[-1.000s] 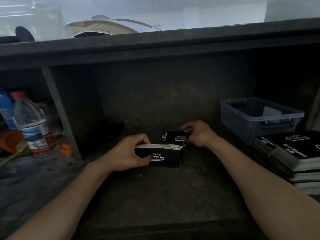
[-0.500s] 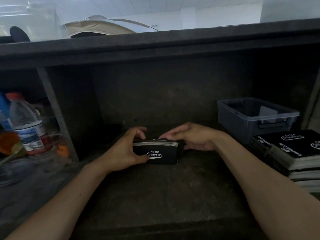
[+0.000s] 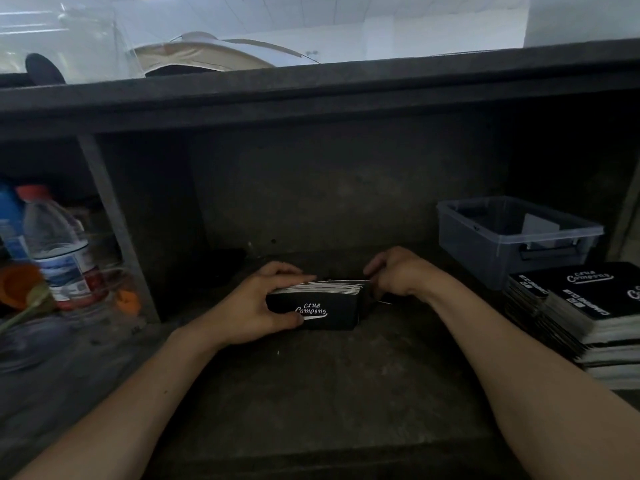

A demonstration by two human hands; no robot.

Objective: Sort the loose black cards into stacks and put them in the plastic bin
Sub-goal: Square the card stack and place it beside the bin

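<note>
A stack of black cards [image 3: 325, 308] with white "Club Camping" script stands on its long edge at the middle of the dark shelf. My left hand [image 3: 258, 303] grips its left end, thumb on the front face and fingers over the top. Against the stack's right end sits my right hand [image 3: 398, 275], its fingers curled down behind the cards; what they hold is hidden. The clear plastic bin [image 3: 512, 251] stands at the back right, apart from both hands. Piles of black cards [image 3: 588, 306] lie just in front of it.
A thick dark shelf board [image 3: 311, 95] overhangs the work area. A grey upright divider [image 3: 114, 220] stands at the left, with a water bottle [image 3: 59, 247] and orange items [image 3: 20, 282] beyond it.
My right hand brought a loose card from behind onto the stack and now curls at the stack's right end. My left hand kept its hold throughout.
</note>
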